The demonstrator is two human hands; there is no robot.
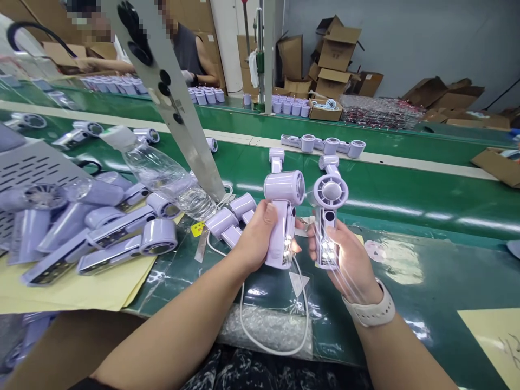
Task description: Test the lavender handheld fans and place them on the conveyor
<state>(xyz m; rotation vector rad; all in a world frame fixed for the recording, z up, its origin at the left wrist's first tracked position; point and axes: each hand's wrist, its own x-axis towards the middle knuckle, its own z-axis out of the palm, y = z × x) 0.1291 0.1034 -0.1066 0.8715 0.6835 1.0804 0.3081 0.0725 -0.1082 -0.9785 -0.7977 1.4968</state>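
My left hand (255, 237) is wrapped around the handle of a lilac handheld fan (280, 230), its round head turned to the right. In my right hand (355, 260), which wears a white watch band, is a second lilac handheld fan (330, 192) with its grille towards me. This fan's shiny front panel has a dark round spot, and bright light glints off its lower part. Both fans are upright, side by side above the bench. A white cable (306, 325) loops below them; where its upper end goes is hidden. More fans (223, 222) lie beside my left hand.
Lilac fans (158, 236) are piled on yellow paper at left, near a tilted clear plastic bottle (162, 168) and a metal post (174, 103). Several fans line the green conveyor (390, 189). Bubble wrap (268, 327) lies at the front edge. Two people work across the line.
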